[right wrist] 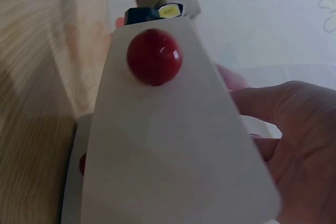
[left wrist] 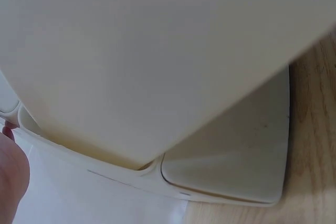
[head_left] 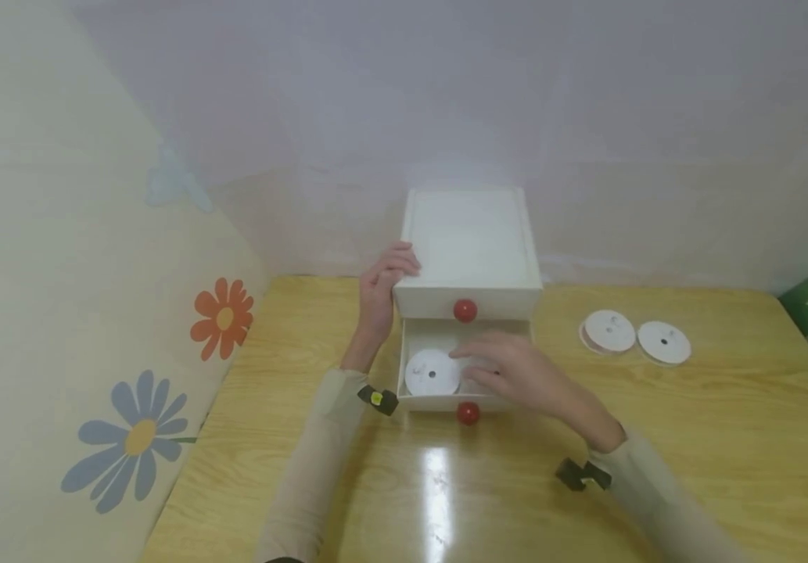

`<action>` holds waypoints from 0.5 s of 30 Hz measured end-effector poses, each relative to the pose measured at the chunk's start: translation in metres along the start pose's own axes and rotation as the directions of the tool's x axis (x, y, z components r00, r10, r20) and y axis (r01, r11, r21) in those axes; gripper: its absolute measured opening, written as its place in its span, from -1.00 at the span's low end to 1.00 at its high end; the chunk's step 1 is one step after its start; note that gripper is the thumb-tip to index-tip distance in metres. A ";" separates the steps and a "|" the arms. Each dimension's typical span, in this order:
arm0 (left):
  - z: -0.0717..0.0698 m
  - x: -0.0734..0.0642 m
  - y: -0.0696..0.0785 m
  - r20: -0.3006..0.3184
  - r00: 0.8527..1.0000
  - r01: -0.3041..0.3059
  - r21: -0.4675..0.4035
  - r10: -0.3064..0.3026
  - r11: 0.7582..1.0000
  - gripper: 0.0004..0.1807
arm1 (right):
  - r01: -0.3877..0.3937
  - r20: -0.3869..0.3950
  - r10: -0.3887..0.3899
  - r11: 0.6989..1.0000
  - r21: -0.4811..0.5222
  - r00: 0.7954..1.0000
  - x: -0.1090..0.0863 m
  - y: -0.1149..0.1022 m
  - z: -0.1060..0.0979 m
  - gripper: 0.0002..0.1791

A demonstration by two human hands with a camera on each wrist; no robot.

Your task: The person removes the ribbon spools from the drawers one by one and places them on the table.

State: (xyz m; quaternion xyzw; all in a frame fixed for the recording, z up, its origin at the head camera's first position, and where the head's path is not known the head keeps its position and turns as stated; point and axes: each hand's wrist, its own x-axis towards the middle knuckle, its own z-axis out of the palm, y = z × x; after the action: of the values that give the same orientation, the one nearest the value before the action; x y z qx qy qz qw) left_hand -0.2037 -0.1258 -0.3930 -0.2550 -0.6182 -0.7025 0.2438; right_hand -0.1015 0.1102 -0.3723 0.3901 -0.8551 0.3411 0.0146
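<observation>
A small white drawer cabinet [head_left: 470, 238] stands on the wooden table, with a red knob on each visible drawer front. Its lower drawer [head_left: 439, 403] is pulled out. Inside that drawer a white round spool [head_left: 432, 373] lies flat on the left; a second is mostly hidden under my right hand. My left hand [head_left: 382, 285] rests against the cabinet's upper left edge, fingers on the top. Over the drawer's right half hovers my right hand [head_left: 516, 371], thumb and fingers apart. In the right wrist view the drawer front [right wrist: 163, 135] hides the right fingertips.
Two more white spools [head_left: 609, 331] lie side by side on the table [head_left: 713, 438], right of the cabinet. Behind the cabinet hangs a pale wall covering [head_left: 347, 102]. A flower-printed panel [head_left: 44, 313] borders the left side.
</observation>
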 end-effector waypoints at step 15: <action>0.002 -0.001 0.000 -0.009 1.000 -0.004 -0.021 0.004 1.000 -0.70 | -0.025 0.241 0.024 1.000 -0.002 0.970 0.023 0.021 0.013 -0.52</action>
State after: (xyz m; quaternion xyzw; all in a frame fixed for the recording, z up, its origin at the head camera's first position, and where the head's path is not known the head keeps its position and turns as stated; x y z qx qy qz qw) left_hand -0.2027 -0.1241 -0.3933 -0.2555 -0.6092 -0.7095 0.2454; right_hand -0.1288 0.0971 -0.3876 0.4179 -0.8551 0.2920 -0.0936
